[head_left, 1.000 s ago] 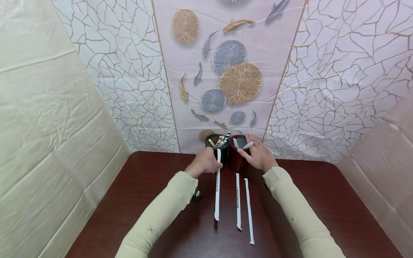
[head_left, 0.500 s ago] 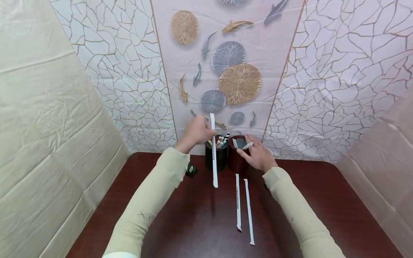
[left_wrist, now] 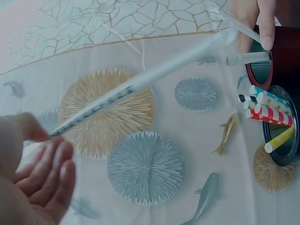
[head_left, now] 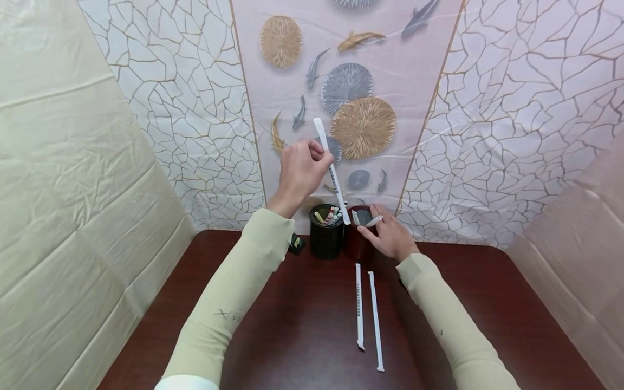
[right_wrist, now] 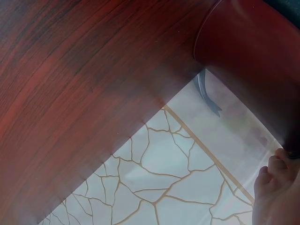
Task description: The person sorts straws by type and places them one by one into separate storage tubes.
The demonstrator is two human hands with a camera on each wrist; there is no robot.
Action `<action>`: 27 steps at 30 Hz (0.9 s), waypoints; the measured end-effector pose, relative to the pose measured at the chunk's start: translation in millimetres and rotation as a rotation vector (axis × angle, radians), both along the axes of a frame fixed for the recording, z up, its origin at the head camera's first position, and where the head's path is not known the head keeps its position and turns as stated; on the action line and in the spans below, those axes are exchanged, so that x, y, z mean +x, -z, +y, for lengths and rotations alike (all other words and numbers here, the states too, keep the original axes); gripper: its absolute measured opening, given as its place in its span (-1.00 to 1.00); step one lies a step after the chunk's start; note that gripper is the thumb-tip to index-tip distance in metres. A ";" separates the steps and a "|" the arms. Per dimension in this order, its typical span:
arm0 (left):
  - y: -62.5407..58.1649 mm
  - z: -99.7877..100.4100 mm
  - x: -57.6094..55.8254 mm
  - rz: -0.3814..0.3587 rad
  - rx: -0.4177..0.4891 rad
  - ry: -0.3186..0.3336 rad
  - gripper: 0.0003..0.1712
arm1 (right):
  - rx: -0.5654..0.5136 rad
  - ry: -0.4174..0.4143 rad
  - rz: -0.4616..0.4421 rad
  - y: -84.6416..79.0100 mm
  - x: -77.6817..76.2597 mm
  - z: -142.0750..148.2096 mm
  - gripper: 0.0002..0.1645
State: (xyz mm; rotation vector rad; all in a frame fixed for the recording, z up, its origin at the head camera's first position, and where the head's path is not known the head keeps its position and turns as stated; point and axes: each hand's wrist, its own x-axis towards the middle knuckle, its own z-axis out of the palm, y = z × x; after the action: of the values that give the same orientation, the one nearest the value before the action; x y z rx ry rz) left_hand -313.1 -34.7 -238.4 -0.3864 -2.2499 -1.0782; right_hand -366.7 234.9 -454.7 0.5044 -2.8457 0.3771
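My left hand (head_left: 301, 170) pinches a paper-wrapped straw (head_left: 336, 181) between thumb and fingertips, near its upper part. The straw slants down to the right, its lower end overlapping the edge of the dark red cup (head_left: 358, 246) in the head view. In the left wrist view, the wrapped straw (left_wrist: 178, 58) points toward that cup's mouth. My right hand (head_left: 394, 234) grips the cup's rim from the right, thumb in front and fingers behind. Two white wrapped ends (left_wrist: 248, 58) stick out of it. Two more wrapped straws lie on the table, one left (head_left: 359, 306), one right (head_left: 377, 325).
A black cup (head_left: 326, 242) with several colourful patterned straws (left_wrist: 269, 112) stands right beside the red cup on its left. The patterned cloth wall (head_left: 361, 127) rises close behind both cups. The dark wooden table (head_left: 292, 336) extends toward me.
My left hand has lifted the wrapped straw from low in front of the black cup and tilted it, bringing its lower end over to the red cup. The right hand has stayed in place.
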 end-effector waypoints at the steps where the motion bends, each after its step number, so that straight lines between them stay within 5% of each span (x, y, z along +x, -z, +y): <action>1: -0.2 1.3 -0.4 0.023 0.030 0.006 -0.88 | 0.000 -0.001 0.003 0.1 0.2 -0.1 0.13; 11: 8.6 13.4 -7.3 0.144 0.101 0.025 -0.87 | -0.001 -0.008 0.003 -1.3 1.2 -1.2 0.13; 27: 57.4 34.0 -25.1 0.140 0.015 0.005 -0.88 | 0.006 -0.004 0.004 -0.5 0.8 -0.9 0.10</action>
State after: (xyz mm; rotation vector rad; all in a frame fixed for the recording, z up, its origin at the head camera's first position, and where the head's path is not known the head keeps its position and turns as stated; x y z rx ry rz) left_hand -338.2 -0.7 -295.8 -0.4476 -2.1176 -1.0377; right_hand -365.9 234.0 -454.2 0.5117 -2.8428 0.3677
